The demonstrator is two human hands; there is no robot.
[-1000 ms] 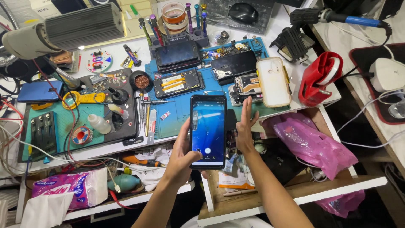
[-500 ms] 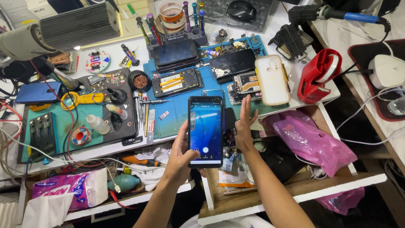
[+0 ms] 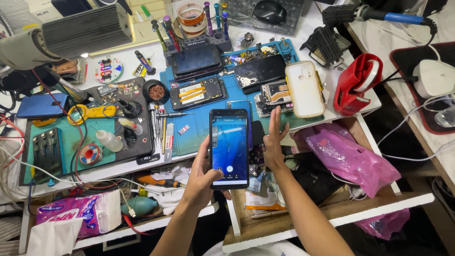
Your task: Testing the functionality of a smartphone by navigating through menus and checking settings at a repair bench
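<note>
My left hand (image 3: 201, 176) grips a black smartphone (image 3: 230, 148) from its left edge, holding it upright over the bench's front edge. Its lit screen glows blue with small round buttons along the bottom. My right hand (image 3: 274, 142) floats just right of the phone with flat, spread fingers, holding nothing and not touching the phone. Behind the phone lies a blue work mat (image 3: 199, 125) carrying opened phones and parts.
A white phone back cover (image 3: 304, 88) and dismantled phones (image 3: 259, 71) lie on the mat. Tweezers, a solder reel (image 3: 89, 154) and a small bottle (image 3: 108, 140) sit left. A pink plastic bag (image 3: 350, 156) fills the open drawer right; a tissue pack (image 3: 76, 213) lies lower left.
The phone and both hands stay almost in place; the view has shifted slightly. My right hand's fingers remain spread beside the phone.
</note>
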